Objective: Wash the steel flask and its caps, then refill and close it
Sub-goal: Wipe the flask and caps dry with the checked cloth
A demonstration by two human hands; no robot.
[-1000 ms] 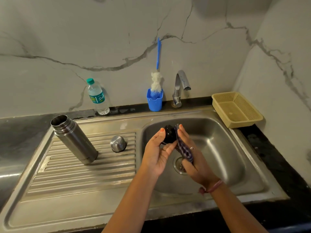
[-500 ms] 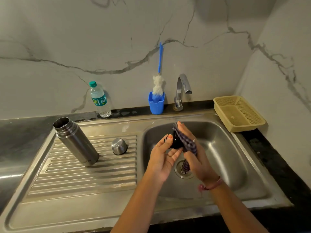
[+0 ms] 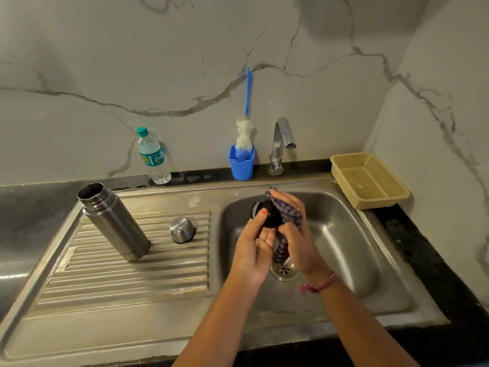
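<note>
We've got the black inner cap [image 3: 270, 217] pinched in our left hand [image 3: 254, 245] over the sink [image 3: 344, 247], probably so any drips go down the drain. Our right hand [image 3: 293, 229] is wrapped around a checked cloth [image 3: 287, 215], pressing it on the cap. The steel flask [image 3: 113, 221] stands open on the drainboard, the steel outer cap [image 3: 182, 230] upside down beside it, likely to drain. The water bottle [image 3: 153, 156] has a teal label; only "20" reads clearly. The flask's logo is too small.
</note>
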